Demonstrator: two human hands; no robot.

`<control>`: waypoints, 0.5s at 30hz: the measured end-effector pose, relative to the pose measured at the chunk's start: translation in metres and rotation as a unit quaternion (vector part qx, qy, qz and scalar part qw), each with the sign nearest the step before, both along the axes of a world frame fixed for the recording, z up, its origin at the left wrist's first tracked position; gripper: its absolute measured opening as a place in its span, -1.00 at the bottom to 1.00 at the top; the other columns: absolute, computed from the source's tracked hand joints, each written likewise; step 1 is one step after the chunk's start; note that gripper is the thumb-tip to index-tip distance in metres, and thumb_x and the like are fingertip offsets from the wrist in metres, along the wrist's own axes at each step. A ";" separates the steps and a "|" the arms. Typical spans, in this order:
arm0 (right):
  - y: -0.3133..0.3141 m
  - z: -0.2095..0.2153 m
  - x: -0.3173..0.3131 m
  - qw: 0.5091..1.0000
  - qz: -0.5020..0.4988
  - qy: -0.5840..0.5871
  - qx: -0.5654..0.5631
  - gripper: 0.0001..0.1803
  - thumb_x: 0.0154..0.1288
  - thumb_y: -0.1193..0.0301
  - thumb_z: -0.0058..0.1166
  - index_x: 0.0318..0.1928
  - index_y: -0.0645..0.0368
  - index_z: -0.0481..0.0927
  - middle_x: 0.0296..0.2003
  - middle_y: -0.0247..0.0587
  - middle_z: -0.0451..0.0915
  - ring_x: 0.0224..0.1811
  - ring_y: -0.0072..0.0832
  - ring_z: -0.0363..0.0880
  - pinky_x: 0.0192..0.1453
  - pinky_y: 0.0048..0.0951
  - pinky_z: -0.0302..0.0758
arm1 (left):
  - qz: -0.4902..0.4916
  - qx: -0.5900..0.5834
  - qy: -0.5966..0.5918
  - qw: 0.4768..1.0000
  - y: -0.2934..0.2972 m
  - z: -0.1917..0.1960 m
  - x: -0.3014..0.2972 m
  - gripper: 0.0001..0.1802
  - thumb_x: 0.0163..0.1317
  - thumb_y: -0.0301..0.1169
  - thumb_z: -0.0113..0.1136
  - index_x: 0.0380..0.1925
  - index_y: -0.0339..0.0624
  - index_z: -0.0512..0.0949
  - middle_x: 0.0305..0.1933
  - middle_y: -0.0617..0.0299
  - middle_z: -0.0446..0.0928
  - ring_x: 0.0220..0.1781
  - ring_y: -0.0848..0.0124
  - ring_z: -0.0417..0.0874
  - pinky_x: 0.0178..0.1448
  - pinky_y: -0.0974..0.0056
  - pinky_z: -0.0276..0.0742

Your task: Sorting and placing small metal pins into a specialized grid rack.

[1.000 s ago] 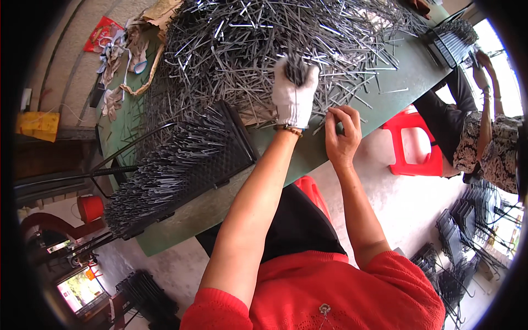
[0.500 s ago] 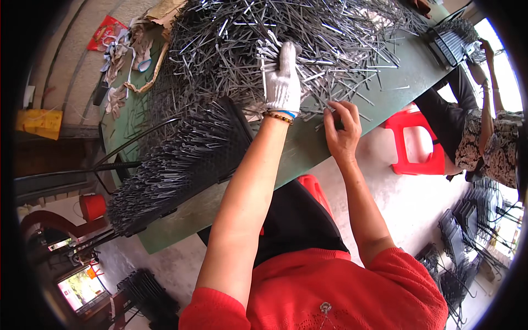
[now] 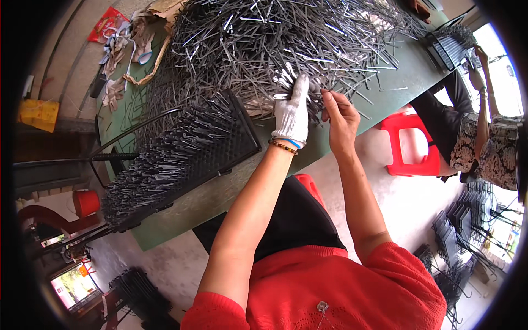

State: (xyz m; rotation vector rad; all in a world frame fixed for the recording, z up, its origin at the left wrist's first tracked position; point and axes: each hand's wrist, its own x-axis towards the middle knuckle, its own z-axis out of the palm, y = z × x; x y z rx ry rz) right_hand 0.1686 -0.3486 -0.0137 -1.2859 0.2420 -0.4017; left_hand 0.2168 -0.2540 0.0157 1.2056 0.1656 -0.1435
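A white knitted glove covers my left hand, which is closed around a bunch of thin metal strips with bent ends. Close to its right side is my bare right hand, thumb and fingers pinched together at the ends of some dark strips. What exactly they grip is too small to make out. Beyond both hands spreads a large tangled heap of metal strips. To the left of my gloved hand, a black perforated rack leans on the table, its left part densely filled with upright strips.
The heap lies on a green table. Worn gloves and a red packet are at its far left. At right, another person works at a smaller rack, near a red plastic stool. Filled racks stand lower right.
My left hand has drawn back toward me and slightly right, with the strips in it. The right hand has risen beside it, and its fingers have closed.
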 end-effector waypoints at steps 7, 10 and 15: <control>-0.010 0.008 0.006 0.963 -0.081 -0.033 0.254 -0.78 0.36 0.40 0.13 -0.16 0.35 0.59 -0.49 -0.37 0.50 -0.50 -0.60 0.48 -0.40 -0.59 0.41 | 0.082 -0.017 -0.076 0.994 0.007 0.005 0.015 -0.52 0.39 -0.06 0.02 -0.52 -0.22 0.58 -0.46 0.32 0.58 -0.41 0.53 0.50 -0.25 0.31 0.42; -0.032 0.013 0.019 0.981 -0.063 -0.015 0.181 -0.70 0.34 0.40 0.15 -0.08 0.43 0.54 -0.45 -0.29 0.53 -0.46 -0.57 0.52 -0.31 -0.55 0.50 | 0.072 0.049 -0.138 0.987 0.013 0.014 0.014 -0.64 0.36 -0.10 0.10 -0.39 -0.19 0.55 -0.44 0.35 0.56 -0.42 0.54 0.49 -0.28 0.35 0.42; -0.043 0.033 0.048 0.998 -0.015 0.048 -0.042 -0.55 0.30 0.37 0.18 0.07 0.49 0.49 -0.28 -0.13 0.62 -0.33 -0.56 0.59 -0.22 -0.56 0.53 | 0.055 0.278 -0.225 0.932 0.004 -0.010 0.002 -0.67 0.22 -0.22 0.28 -0.16 -0.19 0.47 -0.36 0.26 0.52 -0.36 0.44 0.50 -0.18 0.30 0.47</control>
